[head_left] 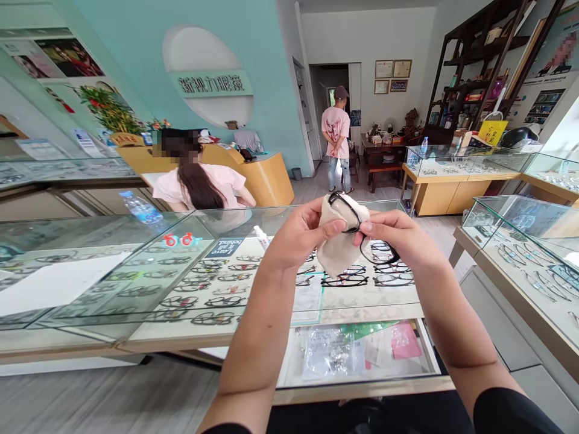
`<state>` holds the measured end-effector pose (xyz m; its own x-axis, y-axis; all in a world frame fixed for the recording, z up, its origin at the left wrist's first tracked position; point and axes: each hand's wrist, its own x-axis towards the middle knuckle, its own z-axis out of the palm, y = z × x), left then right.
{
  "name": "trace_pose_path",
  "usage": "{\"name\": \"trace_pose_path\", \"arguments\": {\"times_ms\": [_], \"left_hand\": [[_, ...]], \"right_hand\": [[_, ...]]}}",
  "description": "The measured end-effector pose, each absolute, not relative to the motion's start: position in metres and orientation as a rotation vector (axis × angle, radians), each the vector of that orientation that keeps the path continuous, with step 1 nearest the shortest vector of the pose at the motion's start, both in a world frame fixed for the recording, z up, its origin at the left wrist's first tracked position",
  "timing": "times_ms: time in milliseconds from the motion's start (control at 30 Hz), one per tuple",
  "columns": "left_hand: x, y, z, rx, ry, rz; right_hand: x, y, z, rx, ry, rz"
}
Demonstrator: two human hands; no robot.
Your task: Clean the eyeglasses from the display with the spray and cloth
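Observation:
In front of me, above the glass counter, both hands hold a pair of black-framed eyeglasses [383, 261]. My left hand [301, 235] is closed on a cream-coloured cloth [335, 254], pressing it around one lens with the thumb on the near side. The cloth's lower part hangs down below the fingers. My right hand [394, 231] pinches the frame near its middle between thumb and fingers. The other rim sticks out below the right hand, free of the cloth. Part of the frame is hidden by the fingers.
Below my hands, a glass display case [266, 313] holds rows of eyeglasses. Under it an open drawer [357, 381] contains plastic bags and papers. A water bottle [140, 208] and white paper [58, 283] lie left. One person [199, 181] sits opposite; another [336, 123] stands farther back.

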<state>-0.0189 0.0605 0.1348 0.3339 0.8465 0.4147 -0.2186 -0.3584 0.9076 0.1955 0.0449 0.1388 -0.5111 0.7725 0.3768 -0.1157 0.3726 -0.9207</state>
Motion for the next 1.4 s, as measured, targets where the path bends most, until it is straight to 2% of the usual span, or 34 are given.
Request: {"name": "trace_pose_path", "arguments": {"times_ms": [433,800,1400], "left_hand": [[0.002,0.053,0.133,1.506,0.484,1.261],[0.013,0.054,0.125,1.449,0.621,1.456],[0.001,0.058,0.13,1.429,0.444,1.19]], "right_hand": [[0.193,0.054,0.129,-0.576,-1.731,1.396],[0.193,0.054,0.127,-0.609,-1.772,1.35],[0.193,0.053,0.13,-0.56,-1.603,1.496]]}}
